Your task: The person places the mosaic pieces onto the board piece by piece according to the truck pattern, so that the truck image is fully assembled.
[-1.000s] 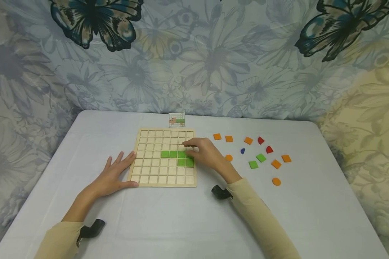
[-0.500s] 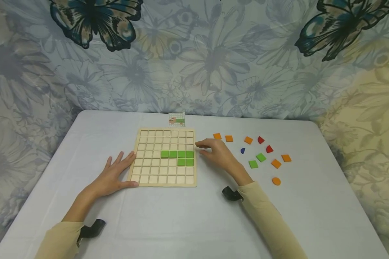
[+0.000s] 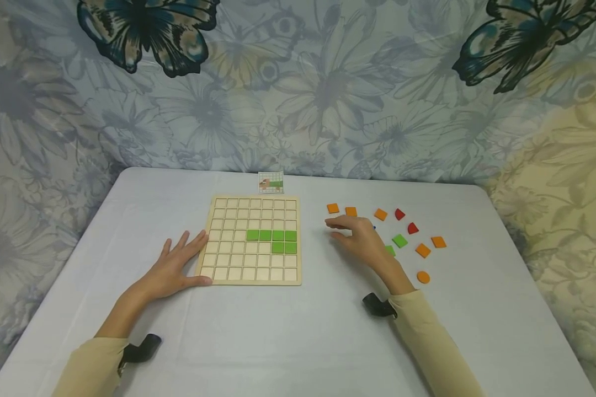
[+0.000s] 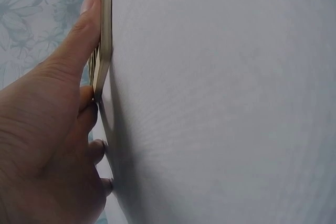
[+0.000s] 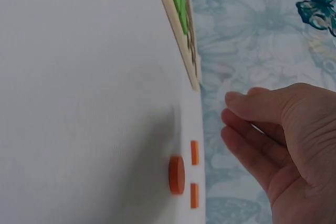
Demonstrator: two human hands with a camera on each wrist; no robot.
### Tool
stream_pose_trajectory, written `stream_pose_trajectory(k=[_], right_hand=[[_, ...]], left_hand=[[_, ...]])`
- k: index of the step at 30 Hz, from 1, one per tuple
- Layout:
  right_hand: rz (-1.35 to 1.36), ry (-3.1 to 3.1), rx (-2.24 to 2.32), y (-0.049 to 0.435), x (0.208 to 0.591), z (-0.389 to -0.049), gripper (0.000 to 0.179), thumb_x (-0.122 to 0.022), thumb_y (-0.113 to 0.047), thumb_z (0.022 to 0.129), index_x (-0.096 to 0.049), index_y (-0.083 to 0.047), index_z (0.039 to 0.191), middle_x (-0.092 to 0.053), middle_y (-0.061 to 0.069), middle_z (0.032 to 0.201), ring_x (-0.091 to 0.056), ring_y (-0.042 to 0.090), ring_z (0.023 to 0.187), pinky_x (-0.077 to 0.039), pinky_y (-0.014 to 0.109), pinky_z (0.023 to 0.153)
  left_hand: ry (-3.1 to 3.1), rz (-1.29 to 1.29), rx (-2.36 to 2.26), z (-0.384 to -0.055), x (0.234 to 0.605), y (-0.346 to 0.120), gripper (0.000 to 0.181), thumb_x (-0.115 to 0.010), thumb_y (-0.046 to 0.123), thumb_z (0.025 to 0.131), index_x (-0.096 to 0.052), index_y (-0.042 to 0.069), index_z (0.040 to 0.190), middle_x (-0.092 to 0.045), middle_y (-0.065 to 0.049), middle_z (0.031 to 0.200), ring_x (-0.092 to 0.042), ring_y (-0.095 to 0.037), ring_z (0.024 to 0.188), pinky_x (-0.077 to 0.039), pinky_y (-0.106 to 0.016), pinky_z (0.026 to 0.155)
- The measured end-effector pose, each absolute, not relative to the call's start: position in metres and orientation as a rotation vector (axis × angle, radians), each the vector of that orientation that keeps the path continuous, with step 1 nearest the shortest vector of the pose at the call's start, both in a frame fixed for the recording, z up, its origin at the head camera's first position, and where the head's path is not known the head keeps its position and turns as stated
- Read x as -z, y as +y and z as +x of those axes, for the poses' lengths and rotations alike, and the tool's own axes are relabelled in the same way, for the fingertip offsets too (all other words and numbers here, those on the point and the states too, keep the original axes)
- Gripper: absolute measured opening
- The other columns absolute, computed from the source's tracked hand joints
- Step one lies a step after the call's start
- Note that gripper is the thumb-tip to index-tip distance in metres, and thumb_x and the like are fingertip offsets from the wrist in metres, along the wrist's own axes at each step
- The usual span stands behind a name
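A wooden grid board [image 3: 250, 280] lies on the table, with several green squares [image 3: 265, 236] set in two rows at its right side. My left hand [image 3: 171, 273] rests spread at the board's left edge, its thumb [image 4: 79, 40] along the front corner in the left wrist view. To the right of the board hovers my right hand [image 3: 361, 242], fingers loosely bent and holding nothing. Beneath it lies an orange disc [image 5: 177, 175], seen in the right wrist view but hidden by the hand in the head view. Two orange squares [image 3: 333, 208] lie just beyond its fingertips.
A small picture card [image 3: 271, 182] lies behind the board. Further right are scattered orange squares [image 3: 423, 250], green squares [image 3: 399, 240], red wedges [image 3: 413, 227] and another orange disc [image 3: 423, 277]. A patterned cloth wall [image 3: 323, 110] rises behind the table.
My right hand has moved off the board to the right, over the loose pieces, uncovering the rightmost green square of the upper row. My left hand stays in place.
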State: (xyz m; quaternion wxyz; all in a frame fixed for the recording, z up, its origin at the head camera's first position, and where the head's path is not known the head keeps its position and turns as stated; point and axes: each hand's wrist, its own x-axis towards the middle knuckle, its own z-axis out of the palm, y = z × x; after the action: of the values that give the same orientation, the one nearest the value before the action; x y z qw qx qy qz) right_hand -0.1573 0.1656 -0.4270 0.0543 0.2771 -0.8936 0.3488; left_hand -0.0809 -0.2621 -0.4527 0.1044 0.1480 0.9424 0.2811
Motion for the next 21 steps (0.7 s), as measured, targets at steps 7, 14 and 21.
stream_pose_trajectory(k=[7,14,21], right_hand=[[0.764,-2.763,-1.099,0.193,0.426,-0.156,0.031,-0.073,0.007,0.082,-0.071,0.003,0.113,-0.072,0.014,0.110,-0.068,0.029,0.103,-0.055,0.046,0.089],[0.719,-2.766,-1.066,0.220,0.428,-0.157,0.032,-0.072,0.011,0.082,-0.071,0.005,0.113,-0.073,0.016,0.107,-0.069,0.032,0.094,-0.057,0.048,0.082],[0.683,-2.780,-1.079,0.242,0.429,-0.158,0.038,-0.072,0.015,0.079,-0.069,0.006,0.116,-0.072,0.018,0.108,-0.069,0.035,0.100,-0.055,0.050,0.085]], left_hand=[[2.776,0.441,-0.830,-0.080,0.454,-0.263,0.105,-0.075,0.056,0.077,-0.024,0.007,0.156,-0.018,-0.013,0.162,-0.002,-0.044,0.148,0.011,-0.060,0.115],[2.775,0.444,-0.827,-0.080,0.455,-0.264,0.106,-0.075,0.057,0.077,-0.025,0.007,0.155,-0.018,-0.013,0.162,-0.002,-0.045,0.147,0.011,-0.060,0.115],[2.786,0.441,-0.815,-0.080,0.455,-0.263,0.106,-0.074,0.058,0.077,-0.025,0.007,0.155,-0.018,-0.013,0.162,-0.002,-0.045,0.148,0.010,-0.060,0.115]])
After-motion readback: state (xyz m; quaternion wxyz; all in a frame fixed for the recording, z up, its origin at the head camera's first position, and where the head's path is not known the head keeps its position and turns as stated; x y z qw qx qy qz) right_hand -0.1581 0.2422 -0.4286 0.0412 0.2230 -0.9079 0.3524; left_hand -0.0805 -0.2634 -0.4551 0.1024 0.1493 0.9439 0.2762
